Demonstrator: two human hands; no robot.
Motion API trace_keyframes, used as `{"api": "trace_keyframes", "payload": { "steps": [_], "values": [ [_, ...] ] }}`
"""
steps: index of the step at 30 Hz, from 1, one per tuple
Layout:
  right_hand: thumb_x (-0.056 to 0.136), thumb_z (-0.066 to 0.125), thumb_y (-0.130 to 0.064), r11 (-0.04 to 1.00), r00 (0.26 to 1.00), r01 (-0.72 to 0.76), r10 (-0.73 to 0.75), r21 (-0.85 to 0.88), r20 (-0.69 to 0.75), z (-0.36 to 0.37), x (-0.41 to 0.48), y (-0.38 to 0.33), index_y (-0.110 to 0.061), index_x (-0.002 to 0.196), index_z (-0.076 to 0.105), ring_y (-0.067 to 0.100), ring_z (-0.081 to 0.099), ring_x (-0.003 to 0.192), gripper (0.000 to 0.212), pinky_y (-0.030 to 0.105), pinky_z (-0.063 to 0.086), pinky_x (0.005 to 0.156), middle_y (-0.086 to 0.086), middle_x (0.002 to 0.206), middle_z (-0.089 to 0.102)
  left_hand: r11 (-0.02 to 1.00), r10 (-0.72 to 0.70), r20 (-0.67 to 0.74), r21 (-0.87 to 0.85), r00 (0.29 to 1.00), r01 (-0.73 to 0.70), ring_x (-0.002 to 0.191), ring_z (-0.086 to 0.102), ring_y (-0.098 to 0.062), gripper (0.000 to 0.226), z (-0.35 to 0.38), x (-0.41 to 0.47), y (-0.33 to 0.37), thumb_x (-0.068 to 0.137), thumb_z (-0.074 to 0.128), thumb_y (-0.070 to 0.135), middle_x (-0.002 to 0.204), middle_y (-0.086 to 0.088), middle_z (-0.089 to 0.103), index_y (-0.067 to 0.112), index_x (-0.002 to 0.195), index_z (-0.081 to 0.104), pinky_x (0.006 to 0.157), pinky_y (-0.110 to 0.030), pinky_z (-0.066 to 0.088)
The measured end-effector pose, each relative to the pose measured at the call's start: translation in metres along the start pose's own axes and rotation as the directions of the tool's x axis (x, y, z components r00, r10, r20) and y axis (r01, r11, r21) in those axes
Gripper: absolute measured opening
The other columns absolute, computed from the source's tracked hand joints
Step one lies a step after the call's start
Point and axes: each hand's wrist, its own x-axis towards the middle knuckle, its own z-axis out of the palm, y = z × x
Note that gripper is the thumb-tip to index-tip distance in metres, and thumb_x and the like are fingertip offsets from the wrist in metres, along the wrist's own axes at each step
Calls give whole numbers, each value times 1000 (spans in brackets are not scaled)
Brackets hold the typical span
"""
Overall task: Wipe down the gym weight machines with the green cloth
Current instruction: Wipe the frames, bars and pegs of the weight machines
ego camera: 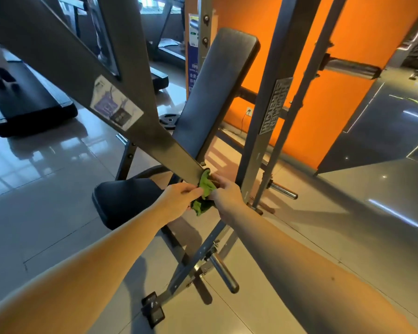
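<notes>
Head cam: both hands work the cloth [204, 194] at the lower tip of the machine's slanted bar [121, 97], just above the seat [123, 201]. L hand [179, 196] pinches the hanging part. R hand [227, 191] curls round the upper wad, held vs. the bar end, prob. regathering fabric for a fresh face. Backrest [217, 92] likely next.

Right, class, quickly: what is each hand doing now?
Left hand: grips the crumpled green cloth.
Right hand: holds the same cloth.
</notes>
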Motion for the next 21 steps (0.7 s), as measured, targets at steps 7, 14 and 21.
{"api": "trace_keyframes", "payload": {
  "steps": [7,14,21],
  "values": [
    [92,72,-6,961,971,192,-216,-201,-104,-34,-52,-39,-17,121,69,15,66,106,30,28,56,90,1,117,71,997,66,-26,-44,997,-67,92,68,-6,23,10,-30,61,98,67,30,105,0,73,16,117,67,68,-14,50],
    [88,79,-25,839,951,277,-309,-469,8,-91,-81,-87,-20,100,72,11,70,93,14,28,58,82,-4,97,73,994,48,-105,-93,993,-58,81,70,-13,15,20,-32,129,102,58,27,92,-7,70,16,94,65,64,-20,57],
    [92,75,-29,745,948,290,-308,-601,75,-152,-44,-144,-11,98,75,25,70,87,19,46,59,84,9,96,75,969,146,-167,-173,975,-175,86,76,-27,12,35,-18,212,100,58,20,94,-15,74,11,96,65,91,-50,60]
  ]
}}
